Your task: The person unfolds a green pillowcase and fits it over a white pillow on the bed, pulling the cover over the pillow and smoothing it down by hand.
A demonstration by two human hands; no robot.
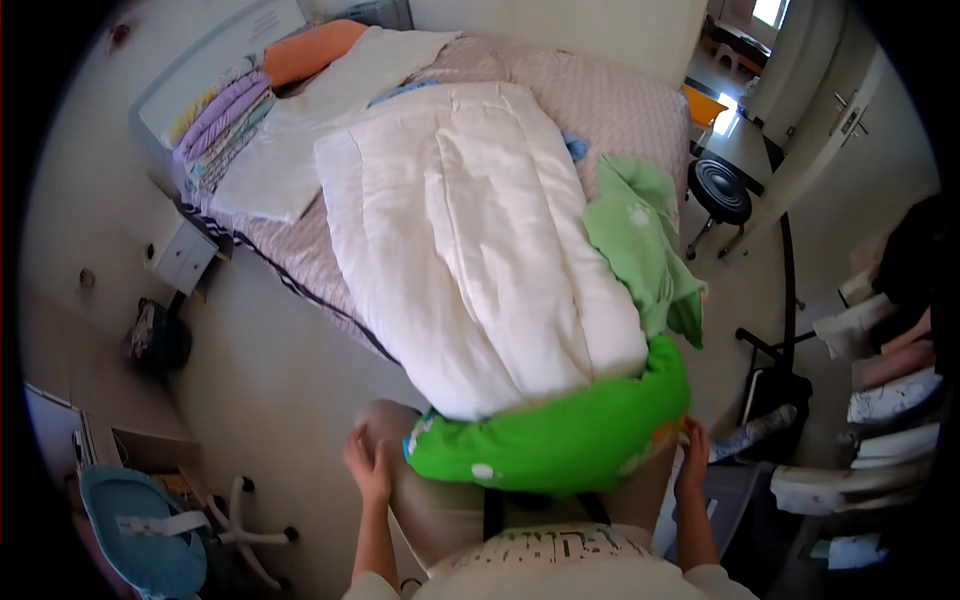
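A white quilt (480, 240) lies spread over the bed, its near end hanging toward my lap. Bright green fabric (550, 440) wraps around that near end and rests across my thighs. Lighter green fabric (635, 220) trails from it along the quilt's right side. My left hand (370, 462) is beside the left end of the green fabric, fingers apart, holding nothing. At the fabric's right end is my right hand (692, 455), its fingers partly at the edge; whether they grip it is unclear.
The bed (620, 95) carries folded bedding (225, 125) and an orange pillow (312, 52). A round black stool (720, 192) stands at right, near a clothes rack. At lower left is a blue chair (145, 535), with a white nightstand (182, 250) farther back.
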